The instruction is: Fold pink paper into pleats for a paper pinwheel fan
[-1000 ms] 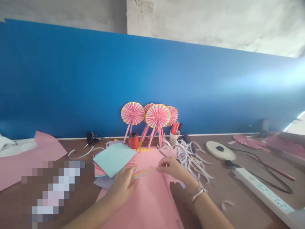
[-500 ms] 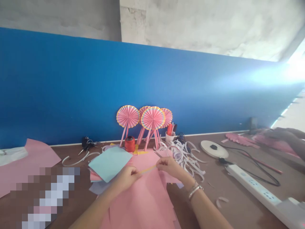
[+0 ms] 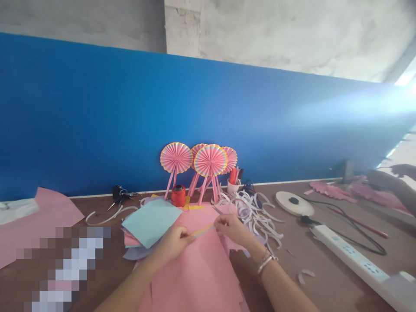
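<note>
My left hand (image 3: 175, 242) and my right hand (image 3: 231, 229) each pinch one end of a thin yellow paper strip (image 3: 203, 230), stretched between them just above a large pink paper sheet (image 3: 198, 277). A light blue square sheet (image 3: 151, 222) lies on a small stack of coloured papers to the left of my left hand. A bracelet sits on my right wrist.
Several pink pleated paper fans (image 3: 198, 161) lean on the blue wall, with a red spool (image 3: 178, 196), a cup of pens (image 3: 233, 184) and scissors (image 3: 121, 196) nearby. White paper curls (image 3: 256, 212), a round white base (image 3: 294, 203) and a power strip (image 3: 354, 255) lie right. Another person's hand (image 3: 394, 180) shows far right.
My left hand went from lying flat on the paper to pinching the strip's left end. The view shifted slightly; the hands have barely moved in the last half second.
</note>
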{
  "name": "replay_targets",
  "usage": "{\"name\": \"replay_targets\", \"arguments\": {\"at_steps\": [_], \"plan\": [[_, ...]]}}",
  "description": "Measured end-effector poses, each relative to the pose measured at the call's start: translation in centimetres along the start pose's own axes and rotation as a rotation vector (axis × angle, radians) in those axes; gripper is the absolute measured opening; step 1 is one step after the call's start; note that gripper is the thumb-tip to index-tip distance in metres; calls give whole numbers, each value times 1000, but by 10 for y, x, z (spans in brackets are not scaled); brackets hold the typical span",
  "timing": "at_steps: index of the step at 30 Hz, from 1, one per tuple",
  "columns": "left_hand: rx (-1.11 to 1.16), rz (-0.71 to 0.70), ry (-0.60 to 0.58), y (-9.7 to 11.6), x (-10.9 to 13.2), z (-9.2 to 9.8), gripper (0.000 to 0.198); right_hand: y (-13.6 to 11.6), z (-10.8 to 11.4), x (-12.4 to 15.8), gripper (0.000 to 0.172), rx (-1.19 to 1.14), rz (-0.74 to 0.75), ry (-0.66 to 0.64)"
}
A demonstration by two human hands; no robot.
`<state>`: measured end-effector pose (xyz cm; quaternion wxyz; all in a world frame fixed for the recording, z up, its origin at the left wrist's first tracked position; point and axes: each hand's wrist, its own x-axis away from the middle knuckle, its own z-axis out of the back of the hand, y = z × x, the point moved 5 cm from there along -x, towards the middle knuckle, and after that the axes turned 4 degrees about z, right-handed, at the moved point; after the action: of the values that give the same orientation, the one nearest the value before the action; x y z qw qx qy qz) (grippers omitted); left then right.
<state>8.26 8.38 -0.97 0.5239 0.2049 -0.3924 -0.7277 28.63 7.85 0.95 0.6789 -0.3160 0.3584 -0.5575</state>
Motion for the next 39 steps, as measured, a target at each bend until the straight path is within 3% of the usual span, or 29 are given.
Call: {"name": "replay_targets", "arguments": {"at_steps": [8,12,14,17,20,22,30,34,39], "plan": [[47,20,17,7,2,10,33,11,24,-7,31,-46,-49,260],[55,34,-26,6,2,8,36,6,19,-6,24,-4,31,317],[56,45,-44,5,2,6,36,1,10,-6,28,6,91,295],[53,52,-59,1,2,2,34,-4,-6,-5,43,-51,110,120],[44,65,-68,1,3,0,34,-7,-17,-3,33,-32,80,-38],[40,76,-77,3,4,2,35,-8,-19,-1,27,-4,57,-77],[49,93,-148,8,13,41,33,3,2,-5,36,-144,27,19],[48,134,-176,2,17,61,29,13,11,-5,42,-258,-90,53],[59,128,-295,3,23,70,25,6,15,-4,42,-278,-48,60]]}}
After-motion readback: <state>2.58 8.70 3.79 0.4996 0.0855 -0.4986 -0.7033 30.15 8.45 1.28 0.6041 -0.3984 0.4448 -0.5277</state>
